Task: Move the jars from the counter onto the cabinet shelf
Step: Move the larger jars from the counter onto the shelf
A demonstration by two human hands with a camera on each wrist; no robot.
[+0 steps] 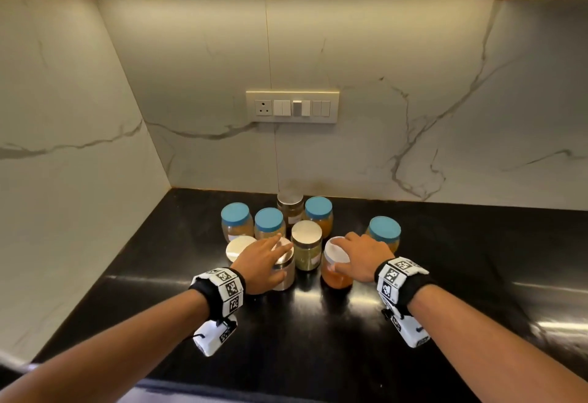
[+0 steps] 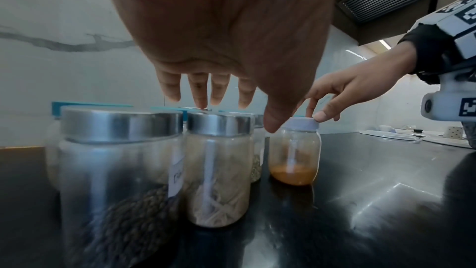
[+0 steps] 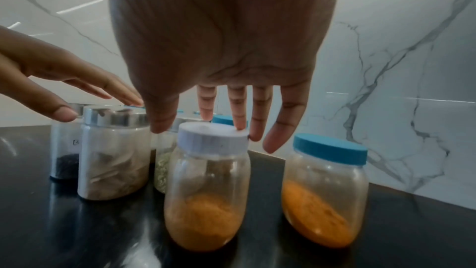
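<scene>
Several jars stand clustered on the black counter (image 1: 350, 339). My left hand (image 1: 264, 259) (image 2: 237, 109) hovers flat over a steel-lidded jar of pale pieces (image 1: 284, 270) (image 2: 219, 170) (image 3: 113, 156), fingers straight, thumb pointing down beside its lid. My right hand (image 1: 356, 256) (image 3: 201, 127) is spread over a white-lidded jar of orange powder (image 1: 335, 275) (image 2: 295, 150) (image 3: 208, 180). A fingertip touches the lid's far rim and the thumb sits at its near side. Neither jar is lifted.
Around them stand blue-lidded jars (image 1: 269, 220) (image 1: 384, 229) (image 3: 327, 186), a steel-lidded jar of green seeds (image 1: 307, 243) and one of dark seeds (image 2: 115, 170). Marble walls form a corner behind and left, with a switch panel (image 1: 292, 107). White dishes (image 2: 399, 136) lie far right.
</scene>
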